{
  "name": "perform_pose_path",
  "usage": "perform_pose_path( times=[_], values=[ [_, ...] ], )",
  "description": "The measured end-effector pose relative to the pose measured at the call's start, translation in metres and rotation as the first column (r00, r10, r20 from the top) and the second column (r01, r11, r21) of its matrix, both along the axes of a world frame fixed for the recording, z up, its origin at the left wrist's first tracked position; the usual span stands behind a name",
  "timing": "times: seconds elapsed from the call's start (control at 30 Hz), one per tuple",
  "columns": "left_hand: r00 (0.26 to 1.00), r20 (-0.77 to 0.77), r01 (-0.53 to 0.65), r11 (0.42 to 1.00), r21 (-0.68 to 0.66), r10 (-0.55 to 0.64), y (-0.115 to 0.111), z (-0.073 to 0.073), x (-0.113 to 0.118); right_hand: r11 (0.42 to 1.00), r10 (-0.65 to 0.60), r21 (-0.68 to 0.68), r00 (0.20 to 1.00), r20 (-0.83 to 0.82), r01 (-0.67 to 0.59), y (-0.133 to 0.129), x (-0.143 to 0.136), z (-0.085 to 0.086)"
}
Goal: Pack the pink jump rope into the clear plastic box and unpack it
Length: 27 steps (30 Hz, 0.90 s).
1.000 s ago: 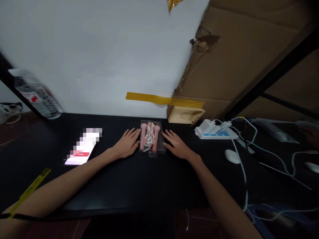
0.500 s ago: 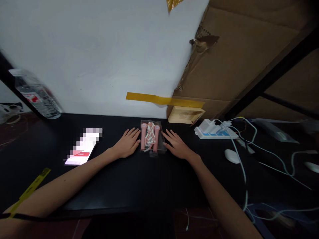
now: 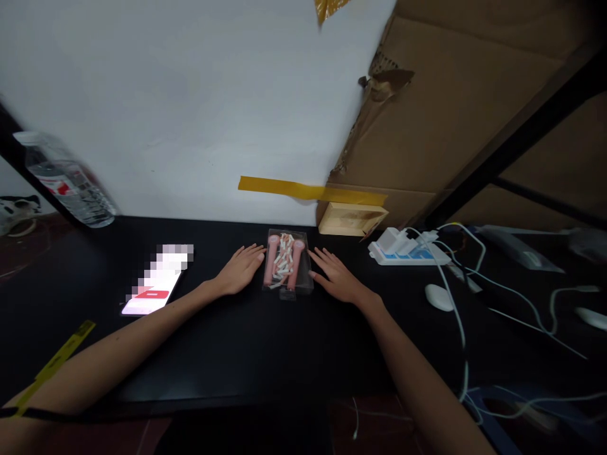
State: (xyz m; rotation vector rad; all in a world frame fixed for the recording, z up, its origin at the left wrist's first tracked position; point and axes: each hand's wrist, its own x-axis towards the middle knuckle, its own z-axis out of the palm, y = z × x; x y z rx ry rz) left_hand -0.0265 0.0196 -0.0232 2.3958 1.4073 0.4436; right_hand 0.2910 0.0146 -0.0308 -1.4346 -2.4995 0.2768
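So, head cam's the only feed I've got from here. The clear pack [image 3: 304,275] with pink sticks [image 3: 294,262] and white bits [image 3: 284,256] in it lies flat on the black bench [image 3: 237,354]. Left hand [image 3: 237,272] is just left of it, right hand [image 3: 334,275] just right; on both, the grip is spread out flat with hold of nothing, though I can't tell if any finger touches the plastic. Phone [image 3: 159,284] is well off to its left. I'd guess it's light and slick, with thin walls that'd dent if squeezed, so I'd go gently at both long sides, clear of the near-end flap [image 3: 288,295].
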Motion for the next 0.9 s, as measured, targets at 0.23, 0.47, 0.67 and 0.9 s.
perform_pose_path(
  times=[0.23, 0.47, 0.67, 0.9],
  values=[
    [0.996, 0.08, 0.048, 0.993, -0.105, -0.039, 0.003, 0.007, -0.001, 1.0, -0.021, -0.006, 0.996, -0.087, 0.021, -0.001, 0.0, 0.0],
    [0.973, 0.22, 0.104, 0.984, -0.145, -0.071, 0.008, 0.028, -0.008, 0.998, -0.057, 0.028, 0.985, -0.163, 0.062, 0.002, 0.002, 0.002],
    [0.969, 0.186, -0.173, 0.984, 0.05, 0.161, 0.009, 0.047, -0.014, 0.997, 0.003, 0.079, 0.972, -0.233, 0.016, -0.003, -0.008, 0.012],
    [0.992, -0.098, -0.052, 0.961, 0.271, 0.081, -0.023, 0.042, 0.014, 0.984, 0.146, 0.143, 0.943, -0.298, -0.108, -0.013, -0.018, 0.026]
  ],
)
